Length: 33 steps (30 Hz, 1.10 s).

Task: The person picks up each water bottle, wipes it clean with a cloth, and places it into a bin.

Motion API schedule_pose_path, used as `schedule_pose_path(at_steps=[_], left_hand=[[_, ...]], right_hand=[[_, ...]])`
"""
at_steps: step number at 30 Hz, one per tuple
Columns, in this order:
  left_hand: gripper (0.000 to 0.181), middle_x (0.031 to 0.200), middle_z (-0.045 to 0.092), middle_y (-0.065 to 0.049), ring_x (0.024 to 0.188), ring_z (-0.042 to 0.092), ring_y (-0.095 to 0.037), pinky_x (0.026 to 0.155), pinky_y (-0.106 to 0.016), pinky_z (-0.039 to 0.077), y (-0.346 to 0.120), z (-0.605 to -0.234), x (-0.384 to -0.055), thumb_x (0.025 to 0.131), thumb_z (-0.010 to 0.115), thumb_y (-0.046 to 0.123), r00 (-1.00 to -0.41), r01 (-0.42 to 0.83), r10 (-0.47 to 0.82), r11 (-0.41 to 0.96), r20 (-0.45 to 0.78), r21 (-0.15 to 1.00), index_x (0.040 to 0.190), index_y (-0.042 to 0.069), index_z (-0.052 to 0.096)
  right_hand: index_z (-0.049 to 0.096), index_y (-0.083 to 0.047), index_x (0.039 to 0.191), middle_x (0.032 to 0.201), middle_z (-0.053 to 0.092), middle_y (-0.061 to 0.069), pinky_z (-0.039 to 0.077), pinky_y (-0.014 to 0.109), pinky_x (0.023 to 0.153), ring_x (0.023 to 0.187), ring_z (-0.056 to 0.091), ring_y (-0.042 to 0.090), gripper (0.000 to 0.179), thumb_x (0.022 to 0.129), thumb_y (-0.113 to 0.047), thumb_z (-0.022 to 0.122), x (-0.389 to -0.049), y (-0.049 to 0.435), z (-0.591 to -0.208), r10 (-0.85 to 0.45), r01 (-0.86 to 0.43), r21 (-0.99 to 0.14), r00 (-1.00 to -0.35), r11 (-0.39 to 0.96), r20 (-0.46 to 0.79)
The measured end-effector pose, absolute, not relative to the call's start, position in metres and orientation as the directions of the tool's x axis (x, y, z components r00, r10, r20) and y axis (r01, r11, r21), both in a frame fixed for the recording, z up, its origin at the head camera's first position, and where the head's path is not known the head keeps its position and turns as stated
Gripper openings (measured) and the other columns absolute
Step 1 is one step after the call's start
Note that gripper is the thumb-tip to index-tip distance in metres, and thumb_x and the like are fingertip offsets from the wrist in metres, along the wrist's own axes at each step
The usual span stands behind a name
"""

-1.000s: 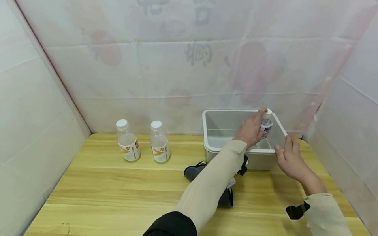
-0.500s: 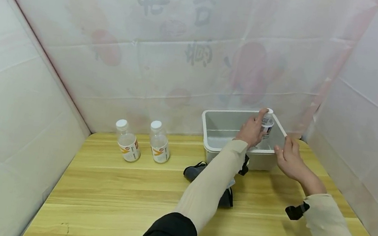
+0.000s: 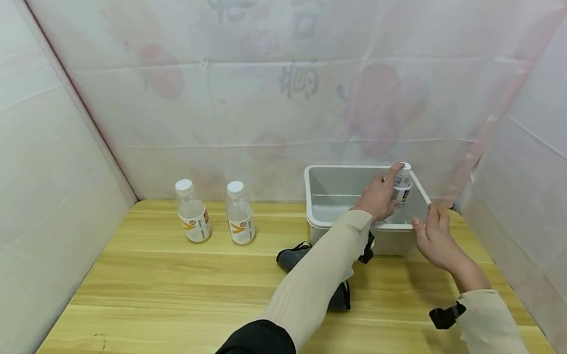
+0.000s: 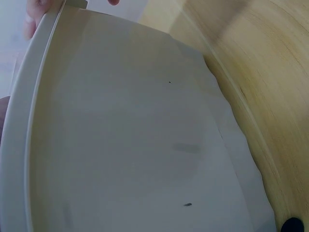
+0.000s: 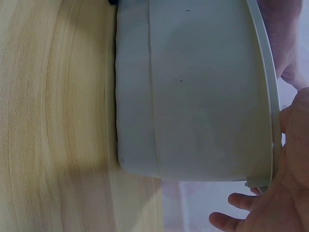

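Bottle (image 3: 402, 188) is near upright inside the right end of the bin (image 3: 393, 243), gripped by the left hand (image 3: 377, 198); its base is hidden. The right hand (image 3: 437, 238) clamps the bin's near right corner. Settling the bottle seems the step in hand; the next move calls for a steady bin and gentle release.

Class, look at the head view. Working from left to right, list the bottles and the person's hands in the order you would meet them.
Leftmost bottle → second bottle → left hand → third bottle, partly behind that hand's fingers → right hand, at a corner of the grey bin.
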State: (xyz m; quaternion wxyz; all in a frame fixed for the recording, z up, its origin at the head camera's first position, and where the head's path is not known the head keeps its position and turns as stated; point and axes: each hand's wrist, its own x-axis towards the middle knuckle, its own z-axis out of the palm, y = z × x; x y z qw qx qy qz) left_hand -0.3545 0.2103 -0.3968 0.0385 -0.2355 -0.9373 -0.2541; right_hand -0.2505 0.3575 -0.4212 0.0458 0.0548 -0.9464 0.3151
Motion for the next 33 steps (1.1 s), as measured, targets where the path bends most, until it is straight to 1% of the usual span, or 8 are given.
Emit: schedule_pose_path(at_steps=[6,13,17,19,22,27,30,33], left_hand=[[0.087,0.135,0.055,-0.005,0.104,0.068,-0.019,0.082,-0.029,0.059,0.211,-0.397,-0.354,0.096,0.07,0.032,-0.884,0.467,0.422,0.765,0.201,0.443,0.154,0.048,0.006],[0.09,0.14,0.051,-0.006,0.1,0.069,-0.021,0.075,-0.029,0.059,0.209,-0.394,-0.351,0.095,0.071,0.038,-0.89,0.455,0.415,0.781,0.189,0.428,0.154,0.05,0.004],[0.091,0.14,0.05,-0.007,0.095,0.069,-0.021,0.069,-0.028,0.058,0.205,-0.394,-0.352,0.095,0.071,0.039,-0.886,0.463,0.424,0.779,0.189,0.422,0.155,0.048,0.003],[0.091,0.14,0.05,-0.008,0.095,0.069,-0.02,0.069,-0.027,0.058,0.204,-0.393,-0.354,0.094,0.071,0.041,-0.88,0.474,0.429,0.78,0.202,0.408,0.156,0.046,0.003],[0.094,0.143,0.048,-0.009,0.1,0.068,-0.019,0.072,-0.027,0.059,0.202,-0.39,-0.357,0.091,0.074,0.045,-0.874,0.485,0.429,0.778,0.227,0.399,0.155,0.046,0.006],[0.098,0.149,0.044,-0.01,0.115,0.063,-0.018,0.083,-0.026,0.058,0.198,-0.384,-0.362,0.084,0.078,0.055,-0.859,0.509,0.437,0.783,0.266,0.358,0.155,0.043,0.011],[0.097,0.15,0.044,-0.01,0.121,0.06,-0.018,0.088,-0.026,0.058,0.196,-0.38,-0.364,0.084,0.076,0.059,-0.85,0.523,0.45,0.787,0.274,0.328,0.156,0.041,0.012],[0.096,0.15,0.045,-0.009,0.122,0.059,-0.018,0.091,-0.026,0.057,0.193,-0.373,-0.366,0.085,0.074,0.062,-0.844,0.53,0.457,0.791,0.281,0.307,0.157,0.04,0.014]], right_hand=[[-0.009,0.022,0.15,0.148,-0.009,0.054,0.027,0.082,0.1,0.127,0.021,0.071,0.069,0.111,-0.027,0.02,-0.25,0.358,-0.42,-0.08,-0.131,-0.603,-0.991,0.787,0.11],[-0.009,0.022,0.15,0.148,-0.009,0.053,0.026,0.082,0.101,0.129,0.018,0.07,0.069,0.111,-0.027,0.021,-0.252,0.358,-0.421,-0.079,-0.137,-0.612,-0.989,0.779,0.121],[-0.011,0.022,0.15,0.149,-0.011,0.053,0.025,0.081,0.101,0.13,0.017,0.071,0.07,0.111,-0.028,0.019,-0.254,0.357,-0.422,-0.088,-0.132,-0.613,-0.991,0.779,0.102],[-0.011,0.022,0.15,0.148,-0.011,0.054,0.025,0.081,0.101,0.13,0.016,0.071,0.07,0.111,-0.028,0.019,-0.255,0.356,-0.422,-0.092,-0.131,-0.61,-0.991,0.782,0.096],[-0.011,0.022,0.15,0.148,-0.011,0.054,0.025,0.081,0.101,0.13,0.018,0.071,0.07,0.111,-0.028,0.019,-0.258,0.355,-0.421,-0.096,-0.135,-0.607,-0.991,0.783,0.096],[-0.011,0.021,0.151,0.148,-0.011,0.054,0.024,0.082,0.102,0.131,0.016,0.072,0.069,0.111,-0.027,0.019,-0.262,0.356,-0.421,-0.103,-0.141,-0.613,-0.99,0.777,0.098],[-0.01,0.021,0.151,0.148,-0.009,0.054,0.023,0.082,0.102,0.131,0.015,0.072,0.069,0.111,-0.026,0.02,-0.265,0.358,-0.423,-0.101,-0.146,-0.611,-0.989,0.778,0.108],[-0.008,0.021,0.151,0.147,-0.006,0.055,0.023,0.082,0.101,0.13,0.015,0.072,0.068,0.111,-0.026,0.021,-0.268,0.36,-0.426,-0.1,-0.157,-0.607,-0.987,0.779,0.126]])
